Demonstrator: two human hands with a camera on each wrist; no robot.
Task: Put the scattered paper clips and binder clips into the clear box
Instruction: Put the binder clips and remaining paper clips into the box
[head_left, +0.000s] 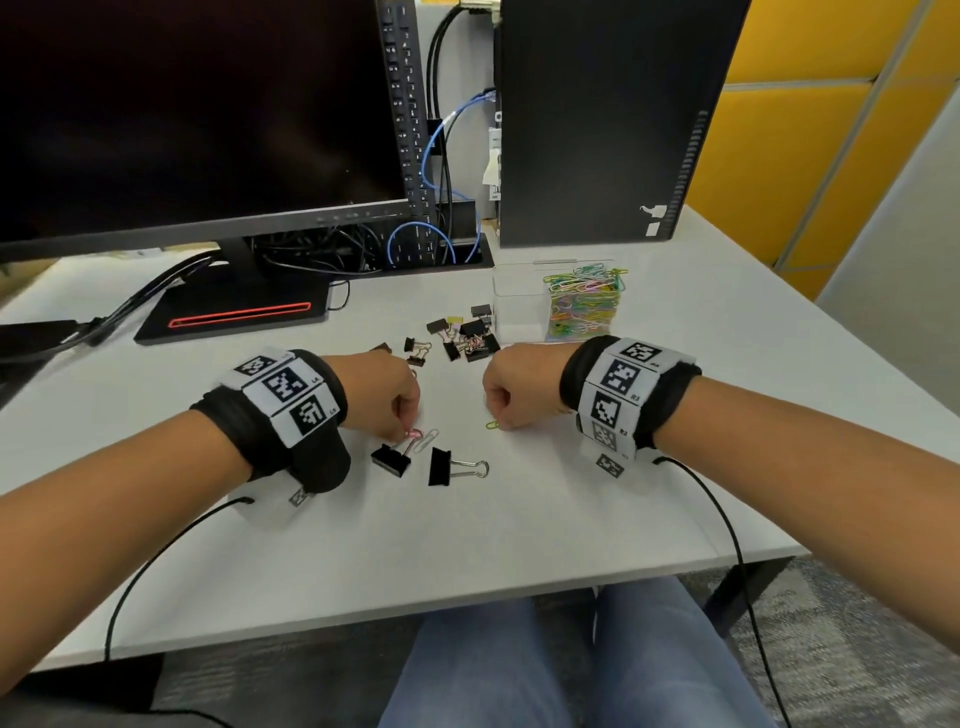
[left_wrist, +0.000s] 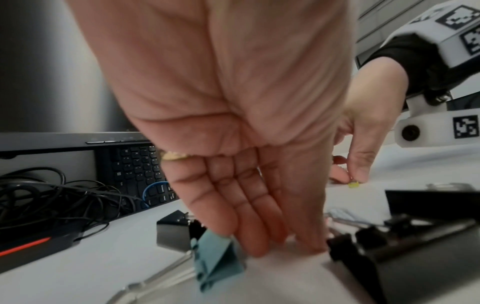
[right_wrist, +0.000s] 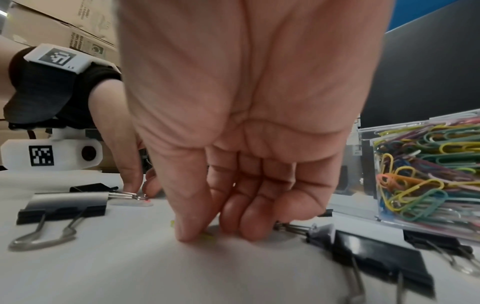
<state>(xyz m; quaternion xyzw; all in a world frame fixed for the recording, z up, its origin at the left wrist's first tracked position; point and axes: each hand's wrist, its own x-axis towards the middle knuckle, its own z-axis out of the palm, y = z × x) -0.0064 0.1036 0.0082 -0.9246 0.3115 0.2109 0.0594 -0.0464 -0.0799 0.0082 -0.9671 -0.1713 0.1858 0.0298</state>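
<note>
Both hands were down on the table (head_left: 545, 519). Left hand (head_left: 382, 392) pinched a pink clip (head_left: 414, 433) beside a black binder clip (head_left: 390, 460); right hand (head_left: 522, 382) pinched a yellow-green clip (head_left: 492, 425). More binder clips (head_left: 470, 335) lay just left of the clear box (head_left: 558, 301), already partly full of coloured clips.

White table (head_left: 519, 519): clear box (head_left: 558, 301) at 1 o'clock, binder clips (head_left: 462, 332) at 12, monitor stand (head_left: 234, 312) at 10, computer tower (head_left: 608, 119) far right.
</note>
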